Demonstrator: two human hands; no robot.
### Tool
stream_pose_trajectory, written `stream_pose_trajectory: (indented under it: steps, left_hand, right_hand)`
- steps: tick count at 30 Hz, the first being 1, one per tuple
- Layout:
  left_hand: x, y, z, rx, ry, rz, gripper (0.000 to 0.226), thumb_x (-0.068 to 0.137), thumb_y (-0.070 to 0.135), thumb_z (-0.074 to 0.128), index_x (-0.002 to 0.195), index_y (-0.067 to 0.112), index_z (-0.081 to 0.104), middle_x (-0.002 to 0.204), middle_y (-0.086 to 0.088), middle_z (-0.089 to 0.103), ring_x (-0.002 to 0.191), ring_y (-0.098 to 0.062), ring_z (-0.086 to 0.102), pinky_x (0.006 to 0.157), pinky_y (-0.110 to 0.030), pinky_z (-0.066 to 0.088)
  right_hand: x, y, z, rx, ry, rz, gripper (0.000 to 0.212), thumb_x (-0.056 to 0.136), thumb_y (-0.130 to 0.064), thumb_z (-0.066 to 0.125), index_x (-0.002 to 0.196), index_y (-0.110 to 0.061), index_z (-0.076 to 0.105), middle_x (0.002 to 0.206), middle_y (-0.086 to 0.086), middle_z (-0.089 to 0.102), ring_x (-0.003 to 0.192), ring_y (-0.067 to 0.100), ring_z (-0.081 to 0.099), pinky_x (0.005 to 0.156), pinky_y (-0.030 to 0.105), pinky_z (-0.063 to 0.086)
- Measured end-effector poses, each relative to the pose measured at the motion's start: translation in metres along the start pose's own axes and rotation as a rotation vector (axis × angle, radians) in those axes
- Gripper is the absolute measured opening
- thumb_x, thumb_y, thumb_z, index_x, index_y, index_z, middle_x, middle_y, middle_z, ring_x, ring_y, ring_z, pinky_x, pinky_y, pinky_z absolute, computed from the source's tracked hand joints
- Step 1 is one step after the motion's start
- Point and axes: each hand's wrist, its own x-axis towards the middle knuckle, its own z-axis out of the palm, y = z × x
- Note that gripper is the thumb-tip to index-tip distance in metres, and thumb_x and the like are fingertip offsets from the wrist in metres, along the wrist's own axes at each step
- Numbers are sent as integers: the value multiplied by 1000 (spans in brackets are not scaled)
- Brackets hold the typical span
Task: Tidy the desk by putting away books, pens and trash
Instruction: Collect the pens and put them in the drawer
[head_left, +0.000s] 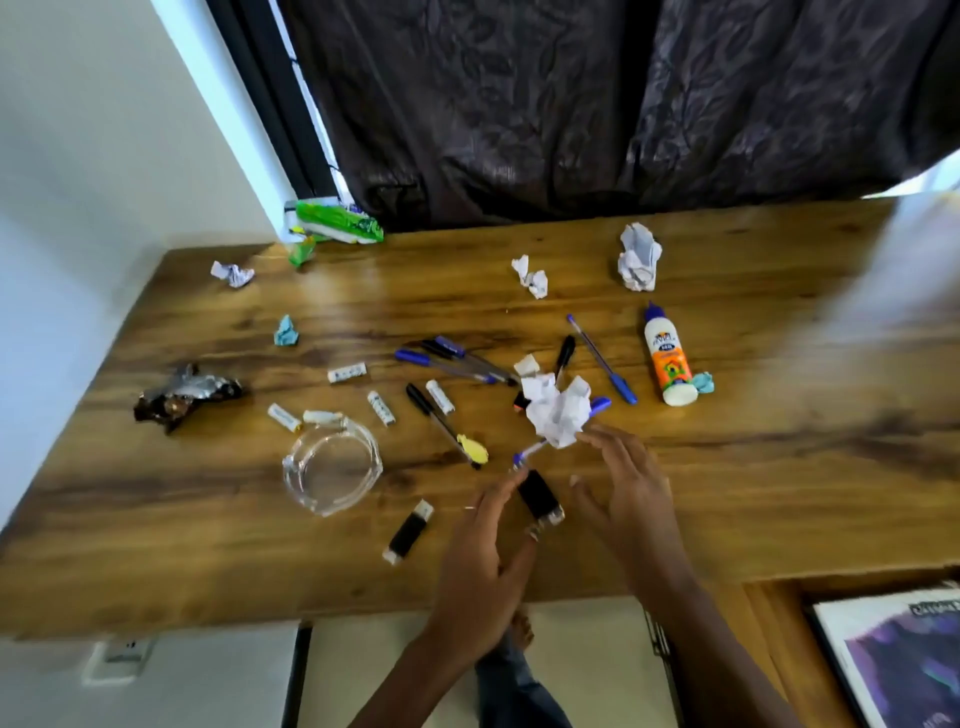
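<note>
On wooden desk (727, 467), left hand (483, 561) and right hand (631, 499) spread wide, empty; glue bottle (670, 364) label unreadable

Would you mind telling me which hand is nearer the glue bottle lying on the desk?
Right. The right hand reaches just below and left of the glue bottle; the left hand sits further left, nearer the desk's front edge.

A wooden desk (727, 467) with strong dark grain fills the middle of the view. Behind its far edge hangs a dark, patterned curtain (571, 104), with a thin strip of daylight showing along the curtain's left side. A plain white wall (104, 130) meets the desk's left edge. Below the near edge lies a pale floor (587, 665), and a white wall socket (122, 657) sits at lower left.
</note>
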Motion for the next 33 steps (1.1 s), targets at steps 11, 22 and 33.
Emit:
stream_pose_trajectory:
  steps: [11, 22, 33]
  left_hand:
    - [74, 6, -22, -105, -34, -40, 48, 90, 34, 48, 136, 43, 39, 134, 36, 41, 125, 12, 38, 104, -18, 35]
    - [103, 8, -21, -248, -176, -159, 36, 95, 27, 52, 119, 53, 45, 128, 33, 47, 113, 14, 48, 91, -12, 39]
    - [116, 6, -22, -335, -139, -234, 35, 85, 42, 51, 120, 44, 49, 125, 24, 54, 107, 9, 55, 75, -4, 42]
  right_hand:
    - [74, 7, 27, -168, 11, -84, 56, 76, -13, 69, 128, -20, 52, 124, 1, 54, 114, 22, 49, 88, 29, 46]
    - [173, 31, -25, -245, 161, 128, 77, 76, -31, 73, 142, -20, 33, 143, 11, 36, 126, 33, 37, 98, 45, 37]
    - [128, 32, 6, -199, -383, -37, 42, 86, -30, 59, 127, -36, 51, 139, -10, 42, 134, 16, 27, 110, 41, 25]
